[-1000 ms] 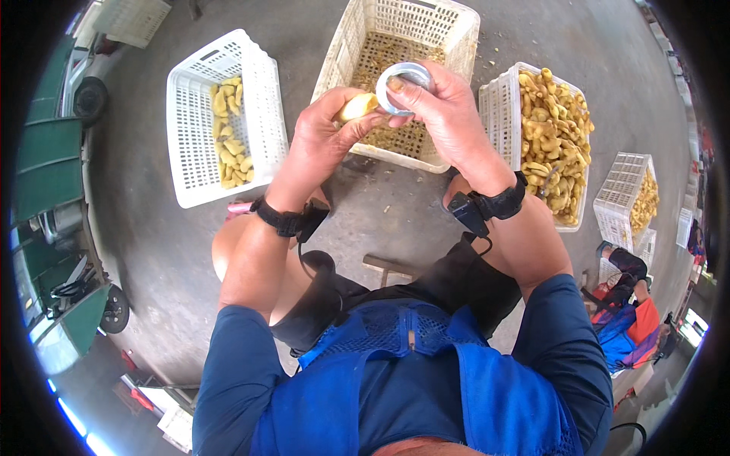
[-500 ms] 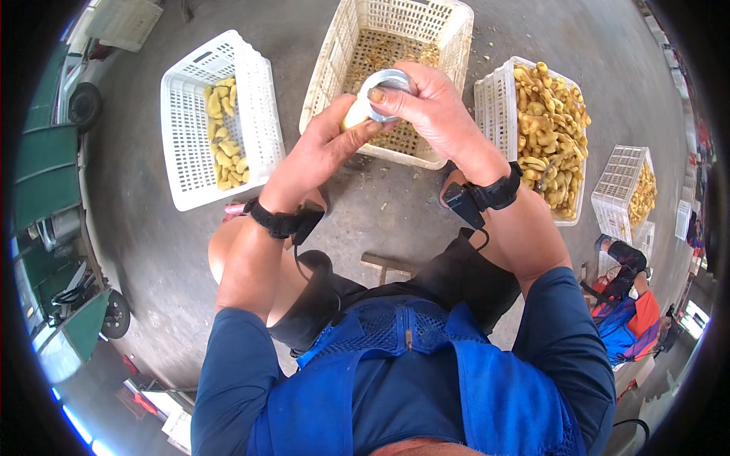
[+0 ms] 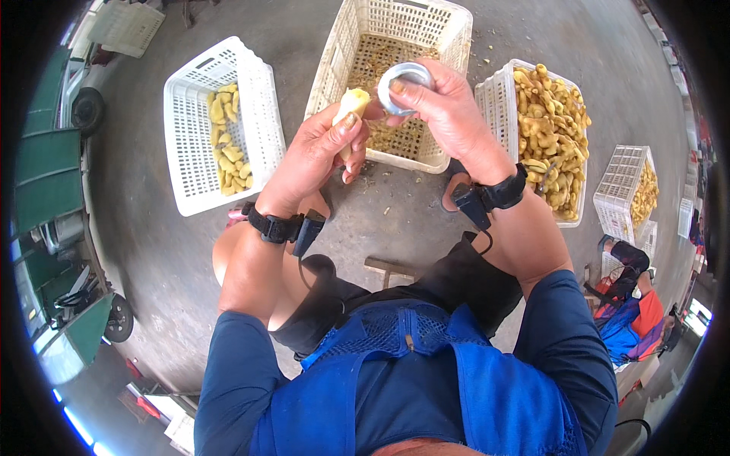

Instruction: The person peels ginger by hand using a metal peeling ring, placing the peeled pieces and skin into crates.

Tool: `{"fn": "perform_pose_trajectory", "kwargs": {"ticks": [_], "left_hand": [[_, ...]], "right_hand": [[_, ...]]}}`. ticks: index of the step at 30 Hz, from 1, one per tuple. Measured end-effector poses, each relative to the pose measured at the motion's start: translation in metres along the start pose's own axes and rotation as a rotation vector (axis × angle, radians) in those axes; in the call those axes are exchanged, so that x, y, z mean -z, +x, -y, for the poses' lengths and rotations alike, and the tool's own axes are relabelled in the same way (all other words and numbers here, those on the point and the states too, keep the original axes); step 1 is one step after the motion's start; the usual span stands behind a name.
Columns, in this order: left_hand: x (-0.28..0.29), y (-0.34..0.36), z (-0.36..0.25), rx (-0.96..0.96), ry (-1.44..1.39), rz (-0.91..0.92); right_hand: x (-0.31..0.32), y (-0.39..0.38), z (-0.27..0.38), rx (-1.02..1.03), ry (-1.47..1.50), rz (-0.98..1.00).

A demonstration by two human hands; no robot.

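My left hand (image 3: 315, 156) is closed around a pale, peeled piece of ginger (image 3: 353, 104), its end standing up between thumb and fingers. In my right hand (image 3: 449, 110) is a grey metal ring (image 3: 385, 93), with the thumb pressed on its inside. A small gap lies between the ring and the ginger. Both hands are above a white plastic crate (image 3: 322, 82) that has peel scraps (image 3: 384, 57) on its slatted bottom. The inner fingers of my right hand are partly hidden by the ring.
At left, a white crate (image 3: 262, 106) contains peeled ginger pieces (image 3: 230, 163). The crate at right (image 3: 494, 102) is heaped with knobbly ginger (image 3: 547, 129). Farther right are another filled crate (image 3: 612, 182) and a seated person (image 3: 627, 327). A green vehicle (image 3: 49, 175) stands at far left.
My hands have moved apart. The ginger has tipped upright in my left hand, and the ring has come away from it to the right.
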State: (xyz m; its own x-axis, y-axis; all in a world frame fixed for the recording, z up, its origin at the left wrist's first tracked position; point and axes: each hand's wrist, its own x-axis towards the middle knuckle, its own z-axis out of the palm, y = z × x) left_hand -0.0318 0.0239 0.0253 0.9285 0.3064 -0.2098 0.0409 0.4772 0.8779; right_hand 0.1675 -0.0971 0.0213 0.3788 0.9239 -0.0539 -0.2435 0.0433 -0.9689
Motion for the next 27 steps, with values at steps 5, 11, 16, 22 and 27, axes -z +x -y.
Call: {"fn": "perform_pose_trajectory", "kwargs": {"ticks": [5,11,16,22,27], "left_hand": [[0.011,0.005,0.015,-0.001,-0.070,0.048],[0.002,0.005,0.011,0.099,-0.240,0.043],[0.004,0.005,0.011,0.181,-0.505,0.139],[0.000,0.008,0.010,0.195,-0.541,0.094],[0.004,0.008,0.015,0.204,-0.437,0.104]], "right_hand": [[-0.010,0.001,-0.004,0.122,-0.216,0.061],[0.000,0.003,0.003,0.129,-0.259,0.077],[0.005,0.008,-0.009,0.127,-0.145,0.072],[-0.009,0.002,0.003,0.107,-0.015,0.058],[-0.008,0.000,0.003,0.131,-0.189,0.096]]}}
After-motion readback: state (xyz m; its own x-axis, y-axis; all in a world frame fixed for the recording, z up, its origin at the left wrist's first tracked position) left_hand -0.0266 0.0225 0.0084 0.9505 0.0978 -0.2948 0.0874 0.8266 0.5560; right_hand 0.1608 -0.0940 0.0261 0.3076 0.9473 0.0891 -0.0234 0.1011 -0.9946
